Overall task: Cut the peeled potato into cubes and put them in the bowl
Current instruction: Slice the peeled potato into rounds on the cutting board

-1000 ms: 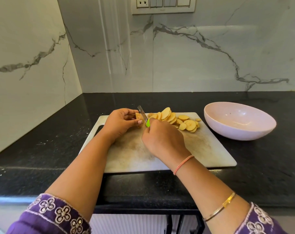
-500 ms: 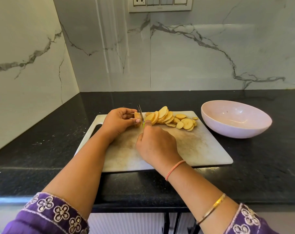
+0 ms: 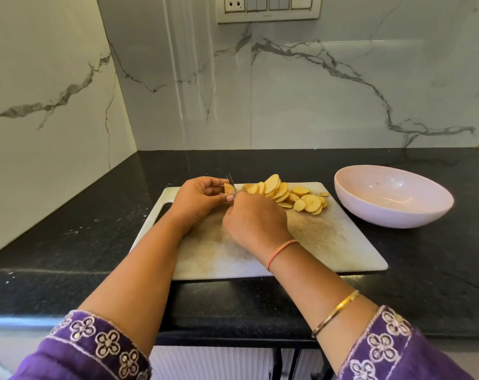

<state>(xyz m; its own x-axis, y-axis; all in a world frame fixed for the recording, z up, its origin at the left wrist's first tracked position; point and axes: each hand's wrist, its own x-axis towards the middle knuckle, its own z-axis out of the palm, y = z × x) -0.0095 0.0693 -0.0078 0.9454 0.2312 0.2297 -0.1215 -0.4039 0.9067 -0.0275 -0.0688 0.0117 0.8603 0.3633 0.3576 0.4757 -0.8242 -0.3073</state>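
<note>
Only the head view here, looking down at the black counter.

The left hand sits at about 11 o'clock on the white cutting board. Its fingers are curled in tight, and the fingertips and thumb pinch the last little stub of potato against the board.

The right hand is just beside it on the 3 o'clock side, almost knuckle to knuckle. It's closed up like a fist around the knife handle, which the hand itself hides. All you can see of the knife is a thin bit of blade poking up toward 12 o'clock between the two hands. It stands right against the cut face of the stub, but I can't tell how deep it goes.

The potato slices are fanned out in an overlapping pile at roughly 1 o'clock on the board, starting just past the right hand's knuckles. They're rounds, not cubes.

The pale pink bowl sits on the counter off the board's far right corner, around 2 o'clock, near the pile but not touching the board.

The right wrist has an orange thread band, with a gold bangle further up the arm.
</note>
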